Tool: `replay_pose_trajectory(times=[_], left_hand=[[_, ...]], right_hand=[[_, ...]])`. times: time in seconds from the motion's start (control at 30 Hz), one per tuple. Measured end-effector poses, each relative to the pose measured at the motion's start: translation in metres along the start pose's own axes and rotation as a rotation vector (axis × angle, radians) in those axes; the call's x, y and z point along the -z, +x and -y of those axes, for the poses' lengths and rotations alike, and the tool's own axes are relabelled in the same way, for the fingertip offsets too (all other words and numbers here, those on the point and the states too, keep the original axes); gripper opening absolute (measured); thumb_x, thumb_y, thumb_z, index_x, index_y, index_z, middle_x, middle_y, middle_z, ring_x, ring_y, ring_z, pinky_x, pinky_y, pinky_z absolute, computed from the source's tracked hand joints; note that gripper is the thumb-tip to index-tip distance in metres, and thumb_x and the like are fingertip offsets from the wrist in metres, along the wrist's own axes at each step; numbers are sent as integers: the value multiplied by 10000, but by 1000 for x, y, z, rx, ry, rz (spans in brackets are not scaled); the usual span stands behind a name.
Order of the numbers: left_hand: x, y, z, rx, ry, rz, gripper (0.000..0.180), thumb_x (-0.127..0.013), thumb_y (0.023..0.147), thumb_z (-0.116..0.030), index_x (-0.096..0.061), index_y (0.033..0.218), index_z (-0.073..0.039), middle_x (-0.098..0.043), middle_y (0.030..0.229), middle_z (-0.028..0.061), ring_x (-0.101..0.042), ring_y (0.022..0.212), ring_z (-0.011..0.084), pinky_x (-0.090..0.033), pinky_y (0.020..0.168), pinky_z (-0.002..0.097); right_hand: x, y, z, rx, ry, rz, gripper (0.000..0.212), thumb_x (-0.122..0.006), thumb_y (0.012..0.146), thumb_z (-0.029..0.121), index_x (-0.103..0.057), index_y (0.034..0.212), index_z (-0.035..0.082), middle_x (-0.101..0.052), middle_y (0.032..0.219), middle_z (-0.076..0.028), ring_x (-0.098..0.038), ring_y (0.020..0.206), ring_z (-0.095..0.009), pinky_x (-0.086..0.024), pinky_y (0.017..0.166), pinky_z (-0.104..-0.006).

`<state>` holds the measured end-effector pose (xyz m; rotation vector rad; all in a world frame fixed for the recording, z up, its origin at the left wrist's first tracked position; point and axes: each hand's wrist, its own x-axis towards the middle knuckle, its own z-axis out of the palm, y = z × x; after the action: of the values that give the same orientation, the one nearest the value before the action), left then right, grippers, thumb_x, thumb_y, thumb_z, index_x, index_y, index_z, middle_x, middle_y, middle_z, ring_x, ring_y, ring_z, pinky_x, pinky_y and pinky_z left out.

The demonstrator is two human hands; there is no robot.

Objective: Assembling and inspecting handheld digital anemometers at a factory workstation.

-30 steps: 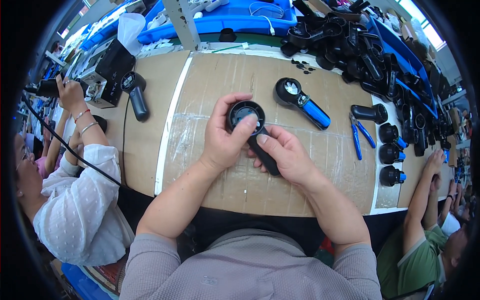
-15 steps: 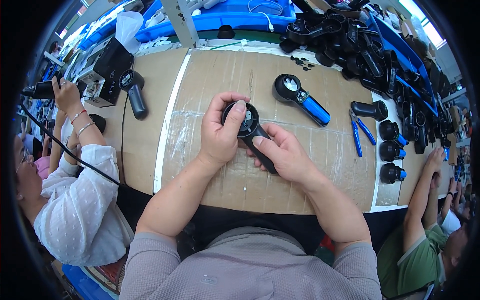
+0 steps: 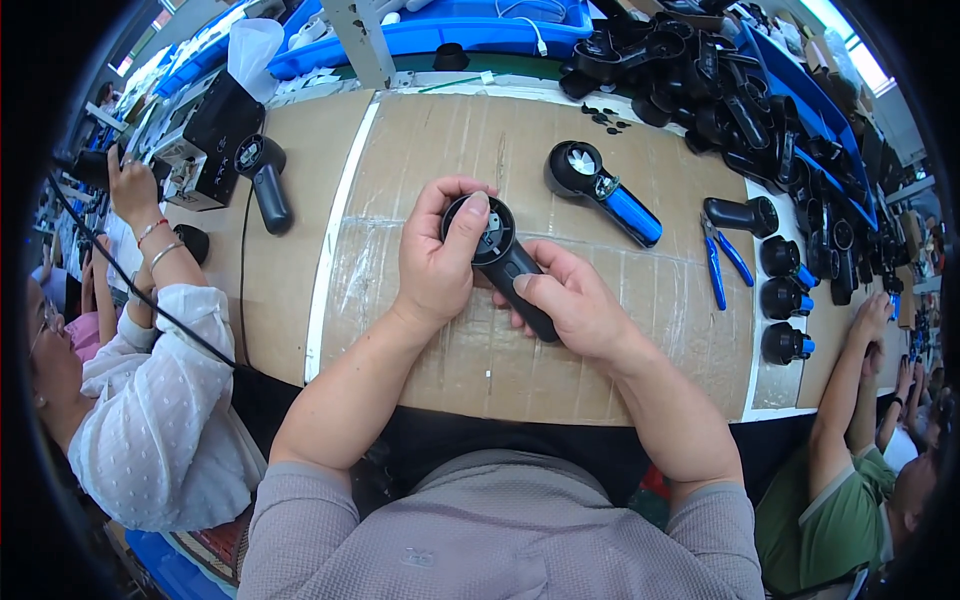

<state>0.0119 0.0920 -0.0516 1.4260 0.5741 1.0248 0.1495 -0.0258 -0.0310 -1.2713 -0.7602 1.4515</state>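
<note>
Both my hands hold a black handheld fan (image 3: 510, 270) above the cardboard-covered table. My left hand (image 3: 440, 255) wraps around its round head, the thumb lying over the front ring. Lower down, my right hand (image 3: 575, 305) grips the handle with the thumb pressed near its upper part; the fingers behind are partly hidden. Beyond my right hand lies an opened fan (image 3: 575, 170) with white blades, a bare circuit board and a blue battery (image 3: 632, 215) showing in its handle. Blue-handled pliers (image 3: 716, 265) rest further right, below a black fan part (image 3: 742, 215).
Three black fan heads with blue pieces (image 3: 782, 298) line the right edge. A heap of black fan housings (image 3: 690, 80) fills the back right. Another fan (image 3: 265, 185) lies left beside a black box (image 3: 215, 140). Small black pieces (image 3: 605, 120) lie at the back. People sit on both sides.
My right thumb has shifted slightly on the handle, and the fan has tilted a little. The person on the left has moved the dark object they hold slightly.
</note>
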Motion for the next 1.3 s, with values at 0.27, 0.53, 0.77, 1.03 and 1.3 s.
replay_pose_trajectory(times=[0.27, 0.53, 0.77, 1.03, 1.3], left_hand=[[0, 2, -3, 1, -15, 2, 212, -562, 1072, -178, -606, 1219, -33, -693, 1133, 91, -617, 930, 136, -524, 851, 259], [1, -2, 0, -28, 33, 35, 231, -530, 1070, -192, -607, 1227, -40, -686, 1151, 106, -622, 964, 160, -521, 883, 277], [0, -4, 2, -35, 83, 66, 266, -483, 1077, -225, -609, 1231, -48, -682, 1183, 128, -626, 1001, 178, -521, 913, 293], [-2, -2, -1, 33, 8, 77, 292, -455, 1082, -238, -603, 1228, -33, -672, 1124, 114, -621, 954, 166, -519, 878, 283], [-2, -2, -5, 77, -40, 94, 353, -408, 1071, -259, -588, 1252, -16, -644, 1258, 159, -613, 1097, 213, -497, 1001, 332]], right_hand=[[-4, 1, 3, 30, 37, -22, 235, -579, 994, 161, -623, 1170, 11, -697, 895, -76, -632, 708, -120, -497, 612, -223], [-3, 2, 1, 19, 22, -13, 193, -612, 1018, 185, -619, 1108, 15, -687, 866, -72, -629, 683, -122, -493, 601, -221], [2, 1, 1, -17, 16, 19, 207, -634, 1034, 206, -606, 1097, 11, -686, 866, -76, -631, 674, -127, -496, 601, -224], [0, -1, 2, -39, 24, 16, 203, -593, 1005, 175, -591, 1120, 8, -686, 875, -85, -633, 684, -131, -501, 611, -229], [1, 0, 4, -28, 65, 24, 246, -543, 972, 159, -587, 1149, -6, -688, 887, -93, -631, 687, -130, -501, 613, -228]])
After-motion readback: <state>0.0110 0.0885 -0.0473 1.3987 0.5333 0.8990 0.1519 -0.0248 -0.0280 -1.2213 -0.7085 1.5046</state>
